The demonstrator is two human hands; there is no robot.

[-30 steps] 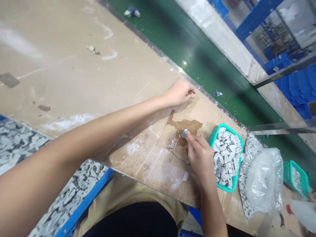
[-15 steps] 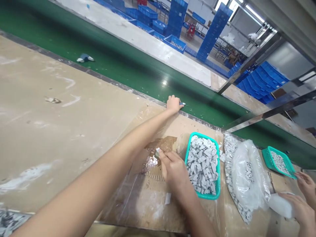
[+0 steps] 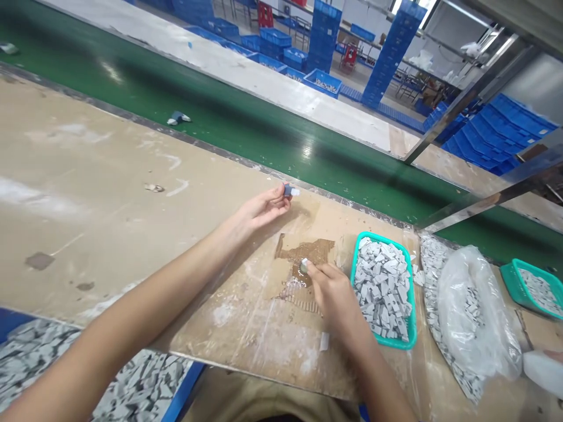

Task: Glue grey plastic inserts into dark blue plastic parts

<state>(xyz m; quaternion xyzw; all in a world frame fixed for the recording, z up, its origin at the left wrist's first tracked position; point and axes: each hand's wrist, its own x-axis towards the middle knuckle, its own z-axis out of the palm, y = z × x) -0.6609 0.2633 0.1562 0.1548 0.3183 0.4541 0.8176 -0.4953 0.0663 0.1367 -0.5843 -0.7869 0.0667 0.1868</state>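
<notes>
My left hand pinches a small dark-blue and white plastic piece just in front of the belt's near edge. Over the torn, wet-looking cardboard patch, my right hand grips a small whitish piece between thumb and fingers. To the right of that hand stands a teal basket full of small grey-white plastic pieces. One loose pale piece lies on the table below my right hand.
A green conveyor belt runs behind the table, with a blue and white piece on it. At right lie a plastic bag and another teal basket. A blue crate of grey pieces sits below the table's front edge.
My left hand has come back from the belt's edge toward me, bringing the blue and white piece. My right hand stays over the wet patch. The view has shifted.
</notes>
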